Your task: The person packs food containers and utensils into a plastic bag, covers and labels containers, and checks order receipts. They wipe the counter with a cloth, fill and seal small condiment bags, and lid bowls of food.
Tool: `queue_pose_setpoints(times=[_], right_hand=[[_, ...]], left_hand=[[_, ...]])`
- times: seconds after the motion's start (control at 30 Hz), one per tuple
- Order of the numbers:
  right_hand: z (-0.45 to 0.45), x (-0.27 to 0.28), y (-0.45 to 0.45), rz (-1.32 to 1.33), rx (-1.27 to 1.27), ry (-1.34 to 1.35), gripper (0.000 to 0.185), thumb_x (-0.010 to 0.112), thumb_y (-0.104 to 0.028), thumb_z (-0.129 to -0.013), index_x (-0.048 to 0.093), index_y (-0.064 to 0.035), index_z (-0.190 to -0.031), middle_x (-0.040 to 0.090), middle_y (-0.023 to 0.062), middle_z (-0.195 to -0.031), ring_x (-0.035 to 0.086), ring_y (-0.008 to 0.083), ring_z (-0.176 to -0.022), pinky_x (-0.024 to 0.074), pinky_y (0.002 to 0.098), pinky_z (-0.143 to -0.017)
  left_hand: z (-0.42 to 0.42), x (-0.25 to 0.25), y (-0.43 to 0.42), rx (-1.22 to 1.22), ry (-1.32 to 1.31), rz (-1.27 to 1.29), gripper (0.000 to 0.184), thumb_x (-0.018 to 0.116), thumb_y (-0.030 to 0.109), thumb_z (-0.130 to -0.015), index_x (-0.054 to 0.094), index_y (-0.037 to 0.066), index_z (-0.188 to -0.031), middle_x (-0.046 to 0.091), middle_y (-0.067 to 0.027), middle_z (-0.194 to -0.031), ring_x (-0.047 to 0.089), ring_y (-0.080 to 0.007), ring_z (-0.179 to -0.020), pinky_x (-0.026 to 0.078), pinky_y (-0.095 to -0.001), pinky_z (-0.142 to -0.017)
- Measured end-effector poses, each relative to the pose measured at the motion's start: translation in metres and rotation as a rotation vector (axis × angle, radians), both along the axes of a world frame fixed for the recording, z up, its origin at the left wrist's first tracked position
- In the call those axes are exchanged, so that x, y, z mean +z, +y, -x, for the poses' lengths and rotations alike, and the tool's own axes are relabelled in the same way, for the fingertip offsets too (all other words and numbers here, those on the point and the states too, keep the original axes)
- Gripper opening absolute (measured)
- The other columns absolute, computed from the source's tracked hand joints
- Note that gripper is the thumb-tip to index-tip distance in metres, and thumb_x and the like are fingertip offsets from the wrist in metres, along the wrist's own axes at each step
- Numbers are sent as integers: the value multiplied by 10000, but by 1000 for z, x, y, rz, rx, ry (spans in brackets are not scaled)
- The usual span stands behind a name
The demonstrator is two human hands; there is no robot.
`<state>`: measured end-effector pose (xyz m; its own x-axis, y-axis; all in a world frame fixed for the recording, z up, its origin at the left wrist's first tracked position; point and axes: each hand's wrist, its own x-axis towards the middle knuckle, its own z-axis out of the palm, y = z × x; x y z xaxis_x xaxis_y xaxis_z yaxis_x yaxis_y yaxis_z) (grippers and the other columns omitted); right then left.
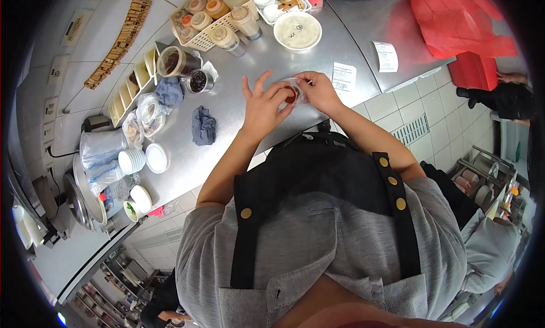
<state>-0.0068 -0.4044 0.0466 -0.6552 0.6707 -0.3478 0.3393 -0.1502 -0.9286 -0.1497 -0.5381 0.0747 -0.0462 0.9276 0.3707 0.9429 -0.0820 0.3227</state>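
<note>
Over the steel counter's front part, my left hand grips a small cup of red-brown sauce between thumb and forefinger, its other fingers spread upward. Thin clear plastic surrounds the cup's right side; whether it is a bag or film, I cannot tell. My right hand pinches this plastic at its upper edge, close beside the cup. A white lidded tub with writing on its lid stands beyond my hands. A printed paper slip lies just right of my right hand.
Left on the counter are a crumpled blue cloth, a metal cup of dark contents and stacked white lids. Behind stands a basket of sauce bottles. A red bag lies far right. Other people stand at the right and lower left.
</note>
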Motion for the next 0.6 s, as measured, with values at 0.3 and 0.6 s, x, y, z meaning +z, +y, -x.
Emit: queue_pose_setpoints(times=[0.3, 0.6], right_hand=[[1, -24, -8, 8, -27, 153, 270, 592, -1, -950, 609, -29, -1218, 607, 72, -998, 618, 118, -706, 525, 276, -629], [6, -7, -12, 111, 52, 168, 283, 601, -19, -940, 579, -69, -1218, 590, 32, -977, 585, 106, -729, 509, 262, -640]], left_hand=[[-2, -17, 17, 152, -282, 476, 324, 826, 266, -726, 718, 238, -1030, 680, 95, -1195, 428, -283, -1364, 98, -811, -1057], [1, -52, 30, 254, -225, 470, 279, 816, 224, -736, 731, 160, -994, 718, -43, -1141, 549, -316, -1262, 324, -704, -1050]])
